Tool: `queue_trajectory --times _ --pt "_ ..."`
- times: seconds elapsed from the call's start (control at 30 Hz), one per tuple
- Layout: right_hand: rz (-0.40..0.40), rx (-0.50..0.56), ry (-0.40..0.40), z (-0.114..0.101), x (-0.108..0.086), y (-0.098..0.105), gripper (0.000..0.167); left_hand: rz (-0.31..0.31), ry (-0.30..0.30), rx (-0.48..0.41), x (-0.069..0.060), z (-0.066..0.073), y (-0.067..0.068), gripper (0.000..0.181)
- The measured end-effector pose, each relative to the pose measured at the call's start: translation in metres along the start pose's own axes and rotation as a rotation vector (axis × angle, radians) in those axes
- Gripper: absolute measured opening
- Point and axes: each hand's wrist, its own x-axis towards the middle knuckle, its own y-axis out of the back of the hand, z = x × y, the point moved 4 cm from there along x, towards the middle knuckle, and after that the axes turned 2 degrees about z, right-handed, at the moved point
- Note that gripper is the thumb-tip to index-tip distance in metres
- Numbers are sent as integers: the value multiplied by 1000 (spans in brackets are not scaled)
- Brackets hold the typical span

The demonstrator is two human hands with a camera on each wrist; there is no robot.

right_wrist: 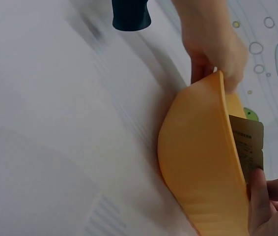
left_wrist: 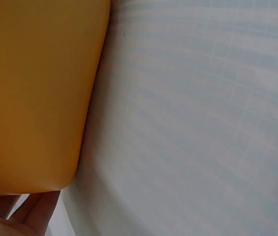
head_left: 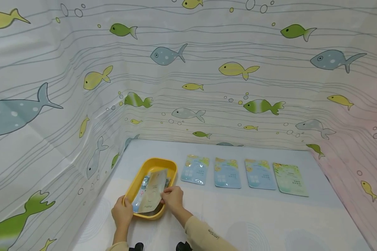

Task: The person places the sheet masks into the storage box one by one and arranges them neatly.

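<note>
A yellow tray (head_left: 128, 194) stands at the left of the table, with several sachets inside; a pale green sachet (head_left: 153, 191) lies on top of a blue one (head_left: 139, 199). My left hand (head_left: 122, 213) grips the tray's near left corner, thumb at the rim; its fingers (left_wrist: 40, 211) show under the tray's end in the left wrist view. My right hand (head_left: 173, 200) pinches the right edge of the pale green sachet over the tray's right rim. In the right wrist view, that hand (right_wrist: 271, 209) holds the sachet (right_wrist: 247, 142) beside the rim.
Three blue sachets (head_left: 195, 169) (head_left: 227, 173) (head_left: 260, 174) and a green sachet (head_left: 290, 179) lie in a row right of the tray. A fish-patterned curtain (head_left: 207, 104) surrounds the table (head_left: 232, 216). Two black objects (head_left: 139, 246) (head_left: 183, 246) show at the bottom edge.
</note>
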Motion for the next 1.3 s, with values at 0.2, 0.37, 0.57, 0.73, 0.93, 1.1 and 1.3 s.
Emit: queue_trajectory --times 0.2,0.37,0.57,0.73,0.93,1.1,1.3 --pt "-21 -58 20 -2 2 1 5 -4 10 5 0 0 -1 24" --pt "-32 -150 54 -4 3 0 3 -16 18 8 0 -1 0 25" --pt "-73 -194 51 -5 2 0 4 -22 28 5 -1 0 0 25" --pt "-88 -196 58 -6 1 1 4 -24 28 5 -1 0 -1 25" --pt "-111 -153 80 -6 -1 1 6 1 1 7 -1 1 1 24" --pt "-141 -126 138 -8 -3 3 9 32 -23 -5 -1 3 2 23" --pt "-185 -95 213 -8 -7 8 11 13 -5 -2 0 3 3 24"
